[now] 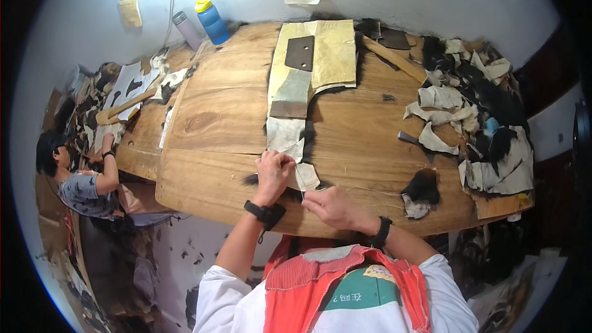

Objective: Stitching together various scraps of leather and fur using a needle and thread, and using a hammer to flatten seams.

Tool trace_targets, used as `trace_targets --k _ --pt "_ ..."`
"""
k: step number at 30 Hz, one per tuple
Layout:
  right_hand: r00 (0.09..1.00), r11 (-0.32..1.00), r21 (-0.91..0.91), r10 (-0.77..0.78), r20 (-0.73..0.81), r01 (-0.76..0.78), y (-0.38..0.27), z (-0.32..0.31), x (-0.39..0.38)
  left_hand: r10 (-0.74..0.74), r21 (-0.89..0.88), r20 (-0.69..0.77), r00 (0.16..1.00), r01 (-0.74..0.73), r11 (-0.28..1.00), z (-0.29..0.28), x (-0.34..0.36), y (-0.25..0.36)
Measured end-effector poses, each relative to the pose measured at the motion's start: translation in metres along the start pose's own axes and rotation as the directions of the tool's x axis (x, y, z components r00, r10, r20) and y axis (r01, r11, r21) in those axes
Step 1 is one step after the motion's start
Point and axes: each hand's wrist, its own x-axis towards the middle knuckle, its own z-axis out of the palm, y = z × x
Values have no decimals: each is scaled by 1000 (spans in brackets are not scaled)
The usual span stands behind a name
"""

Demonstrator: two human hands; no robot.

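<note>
My left hand (275, 172) is closed in a pinch on the lower end of a white fur-backed hide strip (285, 135), where a small pale flap (306, 176) lies folded. Just right of and below it, my right hand (327, 206) is closed, pinching something thin at the flap's lower edge that I cannot make out clearly. A pale thread runs rightward across the wood. The strip extends up over a yellow pattern sheet (333, 49), with a dark plate (299, 52) and a grey-green piece (290, 89) on it.
The wooden table (209, 105) holds hide scraps (444, 98), a wooden bar (391, 55), a blade-like tool (408, 138), a black fur piece (423, 188), a blue bottle (213, 24) and a tumbler (188, 31). A co-worker (89, 191) works at the left among more scraps.
</note>
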Motion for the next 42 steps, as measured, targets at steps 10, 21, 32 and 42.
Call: trace_targets --k 10,21,32,42 --pt "983 980 -148 109 -148 -131 5 -20 -25 148 -59 148 978 -141 988 0 14 -10" --pt "821 878 196 479 -310 -438 16 -124 -99 -96 -387 -36 995 75 919 -46 -28 -33" --pt "636 850 -362 -42 -771 -382 -47 -237 -40 -24 45 -122 992 30 999 -42 -41 -22" --pt "998 945 -326 -16 53 32 26 8 98 91 -81 77 993 -85 993 -50 -12 -25"
